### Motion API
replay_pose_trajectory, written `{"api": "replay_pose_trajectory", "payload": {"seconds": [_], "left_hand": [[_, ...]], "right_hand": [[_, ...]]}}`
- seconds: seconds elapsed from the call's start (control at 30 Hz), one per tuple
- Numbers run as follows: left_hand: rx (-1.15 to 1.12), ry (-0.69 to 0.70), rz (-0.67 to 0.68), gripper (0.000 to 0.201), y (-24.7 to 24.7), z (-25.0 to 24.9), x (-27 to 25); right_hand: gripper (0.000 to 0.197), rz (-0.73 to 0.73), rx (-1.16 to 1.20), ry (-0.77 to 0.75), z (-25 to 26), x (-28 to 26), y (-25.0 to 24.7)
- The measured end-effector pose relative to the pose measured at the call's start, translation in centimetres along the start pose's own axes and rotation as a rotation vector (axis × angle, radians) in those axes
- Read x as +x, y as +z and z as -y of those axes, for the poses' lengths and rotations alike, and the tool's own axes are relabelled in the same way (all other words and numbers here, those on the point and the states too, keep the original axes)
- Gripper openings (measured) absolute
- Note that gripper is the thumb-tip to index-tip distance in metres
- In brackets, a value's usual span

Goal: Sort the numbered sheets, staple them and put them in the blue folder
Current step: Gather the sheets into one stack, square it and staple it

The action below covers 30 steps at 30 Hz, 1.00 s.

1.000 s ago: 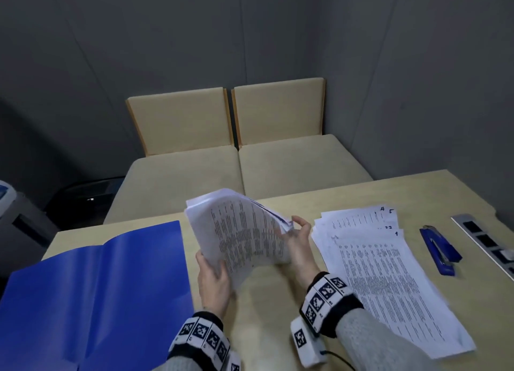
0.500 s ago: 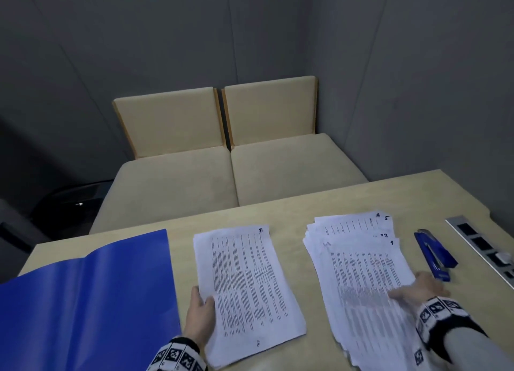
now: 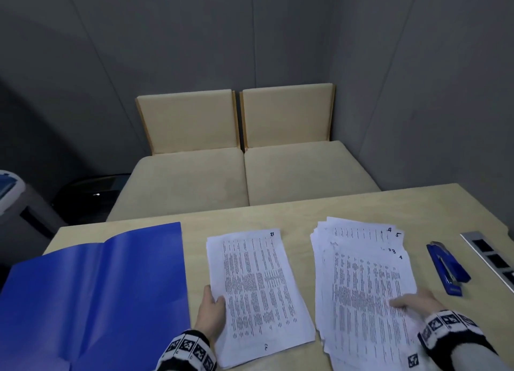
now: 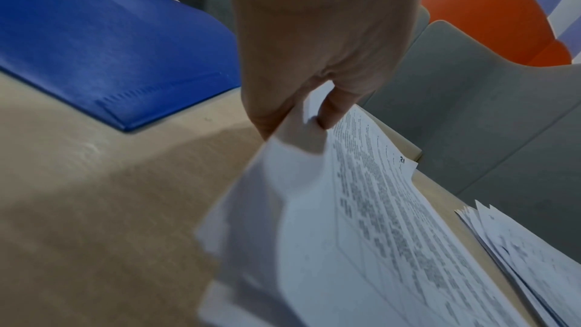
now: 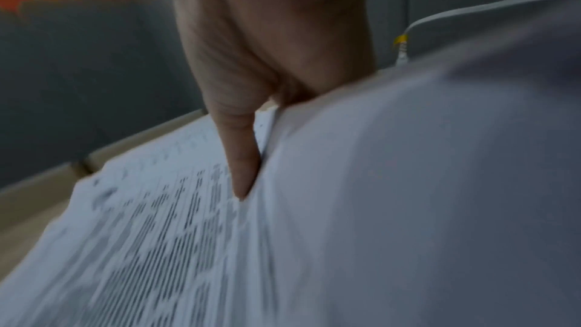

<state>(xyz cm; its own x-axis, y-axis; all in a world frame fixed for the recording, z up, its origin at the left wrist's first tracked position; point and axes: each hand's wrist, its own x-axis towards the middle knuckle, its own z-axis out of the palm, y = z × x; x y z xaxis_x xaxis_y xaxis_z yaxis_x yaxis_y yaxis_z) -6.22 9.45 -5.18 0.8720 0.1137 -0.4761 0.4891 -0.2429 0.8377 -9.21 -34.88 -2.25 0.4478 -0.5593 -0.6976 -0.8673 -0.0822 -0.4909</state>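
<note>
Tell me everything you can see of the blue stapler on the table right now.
The stapler is a slim, glossy blue one, plastic by the look, with a darker strip along its top. It lies flat and closed on the pale wooden table, its length running away from the person and angled slightly. It sits right of the fanned stack of sheets and left of the metal socket strip, apart from both. Nothing touches it; the right hand is on the stack beside it.

The desk (image 3: 347, 203) is pale matt wood. At lower left the blue folder (image 3: 97, 287) looks like smooth plastic with a faint sheen. The sheets (image 3: 258, 281) are thin white printed paper. At right, the blue stapler (image 3: 447, 267) shines glossy. The seats (image 3: 250, 170) wear matt beige cloth.
</note>
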Motion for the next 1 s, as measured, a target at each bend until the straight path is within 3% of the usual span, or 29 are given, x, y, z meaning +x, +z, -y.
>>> {"api": "replay_pose_trajectory", "payload": {"seconds": [0.17,0.3,0.4,0.57,0.6,0.67,0.73,0.77,0.87,0.93,1.0], "left_hand": [[0.009,0.004,0.009,0.030,-0.2,0.0,-0.2],[0.063,-0.009,0.010,0.044,-0.4,-0.2,-0.2],[0.063,-0.030,0.050,0.045,-0.4,0.2,0.1],[-0.013,-0.076,0.159,0.037,0.2,0.3,1.5],[-0.048,-0.113,0.174,0.033,0.2,-0.3,1.1],[-0.186,-0.219,0.235,0.056,0.1,0.2,1.7],[-0.242,-0.253,0.277,0.075,0.1,0.2,1.7],[-0.223,-0.250,0.270,0.072,0.2,0.6,2.4],[-0.068,-0.059,0.115,0.059,0.9,0.2,1.8],[-0.078,0.062,0.151,0.051,0.4,-0.7,1.1],[-0.146,0.172,0.189,0.052,-0.5,-2.6,0.4]], "right_hand": [[0.038,0.226,0.397,-0.093,-1.4,-0.4,-0.4],[0.049,0.351,0.622,-0.188,-1.4,-1.9,0.1],[0.050,0.503,0.651,-0.227,0.2,-3.6,2.0],[0.048,0.722,0.417,-0.313,3.6,-6.7,8.8],[0.052,0.721,0.345,-0.308,3.7,-6.6,10.5],[0.063,0.614,0.140,-0.303,3.6,-6.2,13.8],[0.095,0.482,-0.006,-0.350,3.1,-5.7,16.5],[0.103,0.439,-0.055,-0.379,2.8,-5.6,17.6],[0.085,0.371,-0.168,-0.457,2.5,-5.6,18.8],[0.066,0.353,-0.129,-0.436,2.9,-5.6,17.7],[0.058,0.407,0.071,-0.381,4.0,-5.9,15.5]]}}
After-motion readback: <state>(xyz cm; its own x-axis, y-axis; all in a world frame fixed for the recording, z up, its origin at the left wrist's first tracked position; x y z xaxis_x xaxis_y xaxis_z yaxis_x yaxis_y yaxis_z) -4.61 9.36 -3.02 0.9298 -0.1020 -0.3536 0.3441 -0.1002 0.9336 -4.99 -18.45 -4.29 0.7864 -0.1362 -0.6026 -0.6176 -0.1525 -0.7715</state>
